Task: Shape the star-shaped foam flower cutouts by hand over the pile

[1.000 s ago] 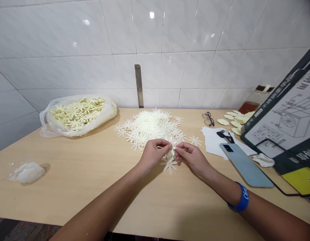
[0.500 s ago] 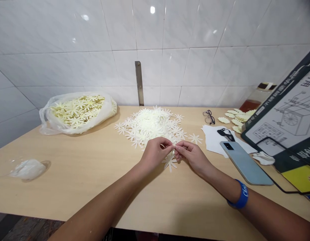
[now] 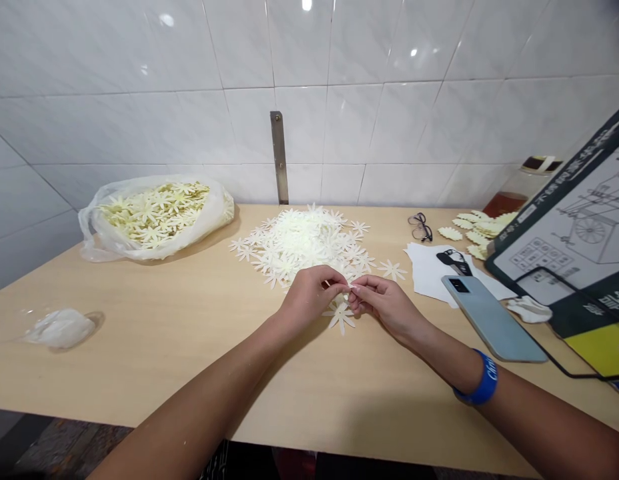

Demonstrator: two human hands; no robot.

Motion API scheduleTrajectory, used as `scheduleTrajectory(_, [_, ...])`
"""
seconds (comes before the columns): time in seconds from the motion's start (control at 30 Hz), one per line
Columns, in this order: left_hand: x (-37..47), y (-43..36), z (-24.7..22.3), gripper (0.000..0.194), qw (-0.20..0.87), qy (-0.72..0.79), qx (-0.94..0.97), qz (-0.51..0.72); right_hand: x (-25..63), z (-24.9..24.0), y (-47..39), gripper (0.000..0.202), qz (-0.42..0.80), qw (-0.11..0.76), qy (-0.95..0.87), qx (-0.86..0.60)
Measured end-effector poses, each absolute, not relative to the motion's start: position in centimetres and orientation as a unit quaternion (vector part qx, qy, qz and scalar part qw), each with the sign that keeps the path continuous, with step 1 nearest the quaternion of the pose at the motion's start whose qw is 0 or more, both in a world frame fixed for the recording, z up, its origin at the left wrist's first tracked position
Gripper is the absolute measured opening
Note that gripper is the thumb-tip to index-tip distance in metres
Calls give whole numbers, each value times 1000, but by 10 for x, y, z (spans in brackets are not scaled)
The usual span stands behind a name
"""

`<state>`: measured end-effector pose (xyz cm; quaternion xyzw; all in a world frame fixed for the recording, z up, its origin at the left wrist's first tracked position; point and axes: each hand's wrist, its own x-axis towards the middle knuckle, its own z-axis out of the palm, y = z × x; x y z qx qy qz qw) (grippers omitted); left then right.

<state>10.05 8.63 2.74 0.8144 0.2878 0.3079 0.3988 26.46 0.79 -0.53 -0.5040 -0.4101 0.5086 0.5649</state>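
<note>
My left hand (image 3: 312, 293) and my right hand (image 3: 382, 303) meet fingertip to fingertip at the front of a heap of pale, many-petalled flower cut-outs (image 3: 304, 243). Thumb and forefinger are pinched together on both hands. A tiny whitish bit shows between the fingertips, too small to name. Just beneath them, a single flower cut-out (image 3: 341, 317) lies partly covered by the fingers. Another loose cut-out (image 3: 392, 269) rests to the right of the heap. A blue wristband (image 3: 482, 379) is on my right wrist.
At the back left lies an open plastic bag (image 3: 217, 217) full of yellowish flower cut-outs. A clear bag with white stuff (image 3: 62, 328) is at left. On the right are a phone (image 3: 494, 320), paper (image 3: 424, 277), glasses (image 3: 420, 227), scalloped cut-outs (image 3: 477, 233), a jar (image 3: 514, 193) and a printed box (image 3: 579, 233).
The whole view has shifted slightly, with the table a little higher in it. Both hands stay pinched together at the same place by the heap.
</note>
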Motion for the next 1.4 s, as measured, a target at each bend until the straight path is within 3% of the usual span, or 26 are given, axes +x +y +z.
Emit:
scheduleTrajectory(0.37, [99,88,24,14,323,245,861,307,263,-2,6,31,511,552,-415,-511])
scheduleTrajectory(0.83, [94,114,29,20,604,380,521,468,268,-2,10,31,451,596,-391,-537])
scheduleTrajectory(1.23, [91,112,21,18,449,424,678,397,268,-3,10,31,449,602,-383,-538])
scheduleTrajectory(1.4, [91,105,21,20,291,386,781,396,267,-3,11,31,453,600,-392,-531])
